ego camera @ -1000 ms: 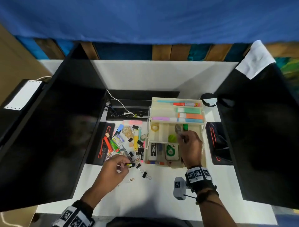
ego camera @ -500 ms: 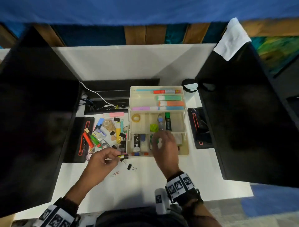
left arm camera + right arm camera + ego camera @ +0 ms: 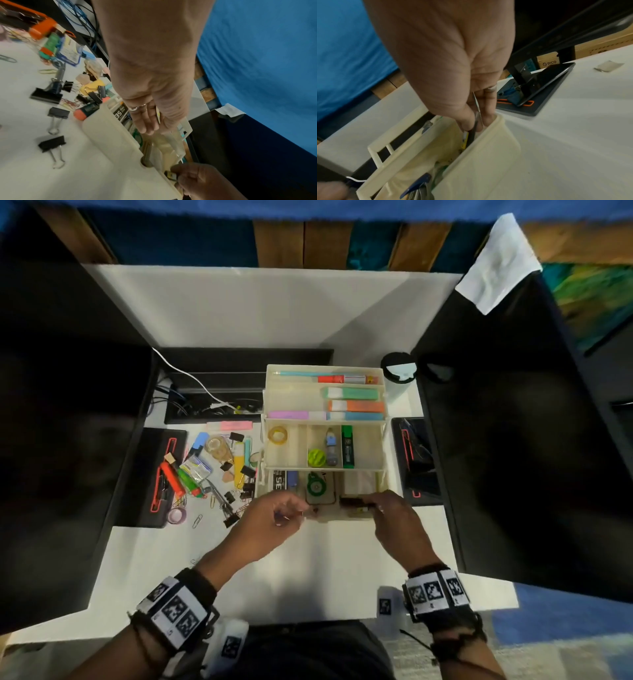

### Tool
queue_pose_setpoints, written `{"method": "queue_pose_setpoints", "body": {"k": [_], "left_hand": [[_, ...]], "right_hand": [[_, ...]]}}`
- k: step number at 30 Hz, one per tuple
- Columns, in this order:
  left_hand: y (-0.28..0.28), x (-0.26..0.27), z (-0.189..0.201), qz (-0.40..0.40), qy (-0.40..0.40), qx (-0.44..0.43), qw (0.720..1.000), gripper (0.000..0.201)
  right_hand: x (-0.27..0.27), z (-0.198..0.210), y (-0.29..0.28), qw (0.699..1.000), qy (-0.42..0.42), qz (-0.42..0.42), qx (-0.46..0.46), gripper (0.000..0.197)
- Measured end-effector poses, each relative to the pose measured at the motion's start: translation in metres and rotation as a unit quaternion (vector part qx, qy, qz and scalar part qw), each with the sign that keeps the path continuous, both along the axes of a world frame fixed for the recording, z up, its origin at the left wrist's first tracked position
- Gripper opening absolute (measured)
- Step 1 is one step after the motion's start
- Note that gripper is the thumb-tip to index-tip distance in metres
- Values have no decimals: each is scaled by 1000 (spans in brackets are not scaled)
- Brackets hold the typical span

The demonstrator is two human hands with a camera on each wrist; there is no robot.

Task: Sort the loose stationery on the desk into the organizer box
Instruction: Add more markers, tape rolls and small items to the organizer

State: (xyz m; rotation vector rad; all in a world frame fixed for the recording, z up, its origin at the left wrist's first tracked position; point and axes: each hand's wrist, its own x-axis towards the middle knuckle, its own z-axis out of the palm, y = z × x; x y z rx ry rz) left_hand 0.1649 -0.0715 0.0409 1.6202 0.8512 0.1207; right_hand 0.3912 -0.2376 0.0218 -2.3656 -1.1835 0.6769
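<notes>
The box [image 3: 325,367] sits mid-desk, cream plastic in stepped tiers, and both hands are at its near edge. The right hand [image 3: 394,522] has its thumb and fingers pinched tight on a small black piece [image 3: 351,502] with a yellow edge. From the right wrist camera a thin metal strip shows between the fingers, and the piece points down into the lowest tier, just inside the front wall near the right corner. It may be a binder clip, but I can't be sure. The left hand [image 3: 270,518] is just to the left of it over the same front wall. Its fingers are loose and mostly straight, reaching over the lower tier, and I can see nothing held in them. The two hands are near each other but not touching. The back rows of the box hold a green highlighter [image 3: 352,393] and an orange one [image 3: 356,406] lying flat. The middle tray has a tape ring [image 3: 278,435] in its left cell and a green marker [image 3: 347,446] further right. A green tape dispenser [image 3: 315,483] lies in the bottom tier, just beyond the left fingertips. The unsorted pile is on the desk [image 3: 342,570] to the left of the box. It includes black binder clips [image 3: 231,520], paper clips [image 3: 197,520], an orange marker [image 3: 171,479], a yellow highlighter [image 3: 238,463] and a small tape roll [image 3: 177,514]. A dark monitor [image 3: 68,440] stands on each side.
</notes>
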Motion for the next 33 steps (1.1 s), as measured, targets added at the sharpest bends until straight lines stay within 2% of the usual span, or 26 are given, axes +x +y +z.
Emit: {"method": "queue_pose_setpoints", "body": {"k": [6, 9, 14, 18, 21, 26, 30, 33], "left_hand": [[17, -44, -7, 40, 47, 35, 997, 25], [20, -71, -11, 60, 73, 33, 995, 26], [18, -105, -18, 93, 109, 33, 989, 23], [15, -121, -27, 120, 116, 26, 986, 23], [15, -126, -32, 117, 121, 33, 985, 22], [13, -124, -34, 106, 116, 33, 987, 21], [14, -119, -33, 93, 126, 32, 987, 21], [15, -115, -32, 81, 132, 29, 987, 21]], "right_hand": [[13, -25, 25, 977, -17, 93, -191, 35], [9, -27, 40, 963, -27, 129, -235, 34], [12, -30, 51, 959, 7, 123, -254, 36], [15, -20, 59, 953, 45, 103, -282, 20], [20, -17, 63, 949, 65, 106, -291, 25], [25, -10, 64, 943, 75, 145, -290, 12], [25, -1, 61, 948, 69, 146, -273, 14], [26, 3, 55, 960, 74, 117, -243, 15]]}}
